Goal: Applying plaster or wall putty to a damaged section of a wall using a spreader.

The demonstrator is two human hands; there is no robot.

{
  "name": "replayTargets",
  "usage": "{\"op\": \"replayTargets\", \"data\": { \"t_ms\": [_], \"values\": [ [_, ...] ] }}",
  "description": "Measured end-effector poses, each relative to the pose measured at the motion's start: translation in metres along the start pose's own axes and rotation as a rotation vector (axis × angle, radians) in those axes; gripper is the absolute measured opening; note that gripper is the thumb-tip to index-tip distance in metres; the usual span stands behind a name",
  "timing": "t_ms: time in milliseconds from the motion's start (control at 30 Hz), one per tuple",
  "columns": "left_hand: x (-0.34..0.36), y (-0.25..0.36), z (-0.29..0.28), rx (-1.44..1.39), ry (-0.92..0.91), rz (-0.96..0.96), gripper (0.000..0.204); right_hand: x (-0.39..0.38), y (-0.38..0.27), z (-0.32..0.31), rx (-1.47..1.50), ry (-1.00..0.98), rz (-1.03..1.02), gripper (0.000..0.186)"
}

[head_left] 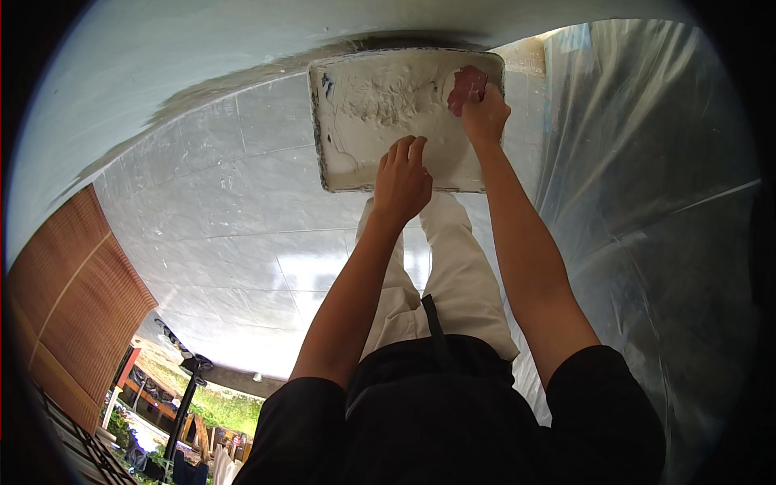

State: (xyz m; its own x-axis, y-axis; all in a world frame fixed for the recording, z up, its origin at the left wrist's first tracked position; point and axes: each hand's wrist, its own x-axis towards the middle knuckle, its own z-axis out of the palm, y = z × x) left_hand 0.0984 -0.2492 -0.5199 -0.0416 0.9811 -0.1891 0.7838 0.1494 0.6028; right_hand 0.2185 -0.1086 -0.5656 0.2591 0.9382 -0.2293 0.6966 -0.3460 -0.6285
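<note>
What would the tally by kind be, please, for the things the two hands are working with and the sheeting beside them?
Rectangular trays of white paste: 1
Reddish scraper tools, held in the right hand: 1
Hands: 2, with the left hand resting on the tray's near edge
Clear plastic sheets: 1
Total: 5

Both my bare arms stretch straight out ahead of me from short black sleeves. My left hand (402, 179) is curled, knuckles up, fingers (406, 149) bent and pressing down at their tips. My right hand (484, 115) reaches a bit farther, closed in a grip with its back toward me, wrist straight, forearm fully extended.
</note>
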Motion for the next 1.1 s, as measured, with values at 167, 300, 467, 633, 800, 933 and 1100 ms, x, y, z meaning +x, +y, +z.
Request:
{"op": "replayTargets", "data": {
  "t_ms": [167,300,467,633,800,933,1100],
  "values": [
    [-0.001,-0.004,0.002,-0.010,0.002,-0.011,0.055,0.002,0.008,-0.001,-0.004,-0.019,-0.028,0.018],
    [-0.004,-0.005,0.002,-0.011,-0.007,-0.034,0.056,0.007,0.014,-0.004,-0.030,-0.093,-0.003,0.017],
    [-0.008,-0.013,0.000,-0.025,0.012,-0.052,0.055,0.008,0.025,0.003,0.149,-0.178,0.106,0.021],
    [-0.005,-0.008,0.002,-0.063,0.022,-0.061,0.055,0.018,0.059,0.013,0.418,-0.250,0.094,0.021],
    [-0.008,-0.012,-0.020,-0.039,0.071,-0.070,0.054,-0.022,0.006,-0.022,0.941,-0.383,0.382,0.013],
    [0.006,0.009,-0.042,-0.097,0.151,-0.021,0.052,-0.025,-0.018,-0.074,1.074,-0.406,0.326,0.016],
    [0.034,0.052,-0.088,-0.102,0.319,0.143,0.049,-0.031,-0.081,-0.152,1.450,-0.491,0.131,0.029]
  ]
}}
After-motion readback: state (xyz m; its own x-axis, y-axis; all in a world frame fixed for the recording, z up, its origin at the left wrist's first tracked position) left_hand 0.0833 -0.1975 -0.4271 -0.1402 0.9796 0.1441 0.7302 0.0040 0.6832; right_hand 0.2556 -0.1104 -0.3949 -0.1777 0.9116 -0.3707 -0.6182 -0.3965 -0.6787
